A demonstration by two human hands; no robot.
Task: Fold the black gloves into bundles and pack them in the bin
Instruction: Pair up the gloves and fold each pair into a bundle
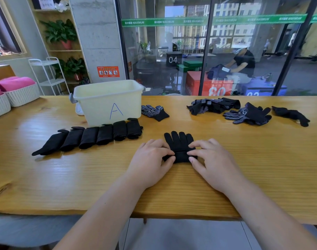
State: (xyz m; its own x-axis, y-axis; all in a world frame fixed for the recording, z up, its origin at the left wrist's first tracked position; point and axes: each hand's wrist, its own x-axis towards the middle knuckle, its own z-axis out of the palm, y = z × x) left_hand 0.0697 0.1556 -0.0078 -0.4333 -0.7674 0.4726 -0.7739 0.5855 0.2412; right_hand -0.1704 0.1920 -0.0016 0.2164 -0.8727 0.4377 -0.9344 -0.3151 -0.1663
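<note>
On the table (pixel 45 177), nearest you:

1. Glove (pixel 179 141), black, one. It lay flat with its fingers pointing away from you and its cuff end folded over toward them. Your left hand (pixel 150 159) and right hand (pixel 213 159) each pinched that fold, one at either side, with fingers curled on top and thumbs at the near edge.

2. Bundles (pixel 92 136), black, six. They lay side by side in a row that slanted from the front of the bin toward your left, each touching the next. The leftmost was longer and looser than the rest.

3. Bin (pixel 109 100), cream plastic, one, with a blue "A" on its front. It stood at the far side of the table, left of centre and just behind the bundles. You could see only its upper inner walls. The front wall hid the floor, so what it held cannot be told.

4. Loose gloves, dotted palms showing on several. A single one (pixel 155 112) lay just right of the bin. Well to the right lay a heap (pixel 213 105), then a pair (pixel 249 114) lying crossed, then a last one (pixel 291 115) by itself.

5. Baskets (pixel 22 98), white woven, two. They stood touching at the far left edge, and both held pink rolls (pixel 15 83) of cloth that rose above the rims.
</note>
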